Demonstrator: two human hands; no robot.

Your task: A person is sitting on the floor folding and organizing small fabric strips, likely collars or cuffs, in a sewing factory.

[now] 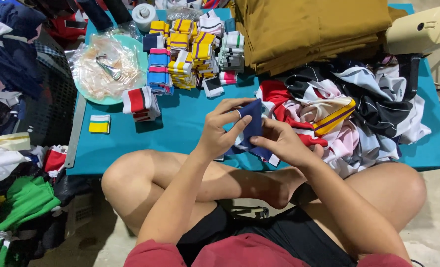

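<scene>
Hands meet above the near edge of a low table covered in teal cloth (190, 123), forearms rising from crossed bare legs. Left hand (222, 131) curls around a folded navy-blue knit fabric piece (253, 123), thumb and fingers pinching its left edge. Right hand (282, 143) grips the same piece from below and to the right, fingers closed on its lower fold. Fabric sits between both palms, raised just above the table.

Right of the hands lies a loose heap of striped garments in white, black, red and pink (348, 109); beyond it, a folded stack of mustard-brown cloth (309, 29). Ahead and left of the hands stand piles of small striped knit cuffs in yellow, blue, red and white (185, 54). One yellow-and-white cuff (99, 123) lies apart, far left.

Farther left, a round pale-green tray (141, 52) holds clear plastic bags (103, 74) with a metal clip (108, 66) on top.
</scene>
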